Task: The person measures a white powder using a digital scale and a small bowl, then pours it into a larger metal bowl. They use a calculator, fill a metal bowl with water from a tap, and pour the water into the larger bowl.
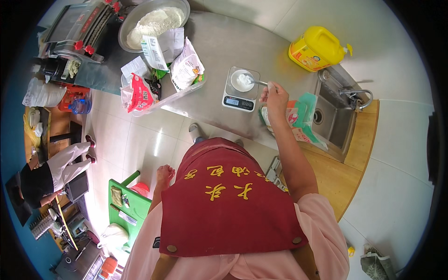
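Note:
My right hand (275,101) grips the handle of a metal spoon (259,82) over the steel worktop. The spoon's head rests in a small white bowl (239,83) that holds white powder. This bowl stands on a digital kitchen scale (238,104) with a lit display. Just right of my right forearm, an opened green and white plastic bag (303,115) lies by the sink's edge. My left hand (164,176) hangs at my side beside the maroon apron (224,210), fingers curled and nothing seen in it.
A large metal basin of flour (157,22) stands at the worktop's back left. Before it, a clear plastic bin (171,99) holds several packets. At right are a yellow jug (316,49) and a sink (330,117). A green table (134,213) bears a cleaver (126,217). Another person (38,182) stands far left.

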